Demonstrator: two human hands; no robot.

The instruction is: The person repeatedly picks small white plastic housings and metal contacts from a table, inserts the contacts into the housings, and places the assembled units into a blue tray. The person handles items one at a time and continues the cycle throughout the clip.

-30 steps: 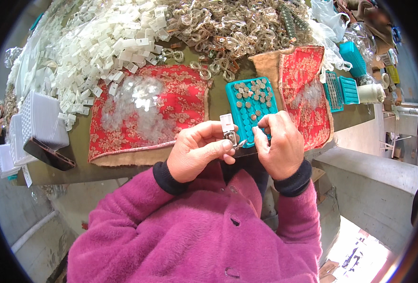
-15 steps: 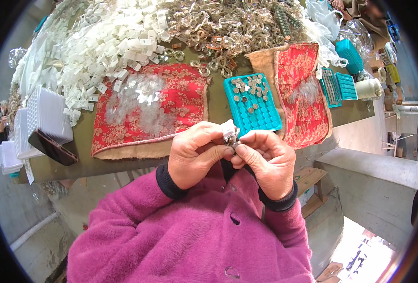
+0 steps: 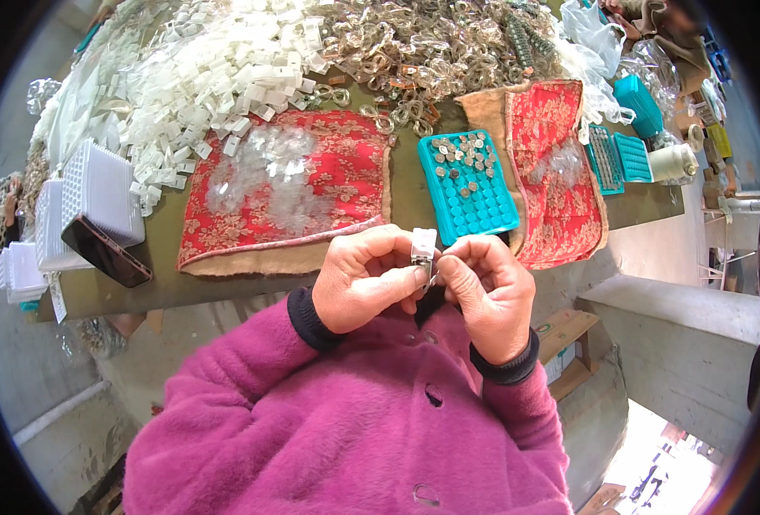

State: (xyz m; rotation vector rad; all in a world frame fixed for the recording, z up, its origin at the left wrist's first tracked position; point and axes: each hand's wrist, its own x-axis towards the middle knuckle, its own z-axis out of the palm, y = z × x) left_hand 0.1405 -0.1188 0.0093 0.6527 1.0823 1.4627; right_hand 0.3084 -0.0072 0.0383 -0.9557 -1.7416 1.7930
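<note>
A person in a fuzzy magenta jacket (image 3: 251,369) with dark knitted cuffs works at an olive-green tabletop (image 3: 163,240). Both bare hands meet in front of the chest, just beyond the near edge of the jacket. The left hand (image 3: 364,279) is nearly closed, thumb and forefinger pinching a small white-and-silver piece (image 3: 423,244), a flat plastic tab above a shiny, metal-looking lower part. The right hand (image 3: 490,296) has thumb and forefinger drawn together beside that lower part, other fingers curled; whether it grips anything of its own cannot be told.

The step in hand appears to be close fingertip work on the piece. The next move seems to call for a steady left pinch and a small, precise right-hand motion.

Just beyond the right hand lies a rectangular teal plastic tray (image 3: 432,190) moulded with rows of round bumps, with small grey discs (image 3: 454,173) clustered at its far end. To its left, a quilted red cloth with beige flowers (image 3: 358,172) carries crinkly, glossy clear flakes (image 3: 268,172). Behind are a heap of translucent white, boxy plastic tabs (image 3: 242,64) and a tangle of clear, looped coils (image 3: 431,51). At far left, a dark flat phone (image 3: 107,251) leans against ridged white plastic trays (image 3: 105,189).
</note>
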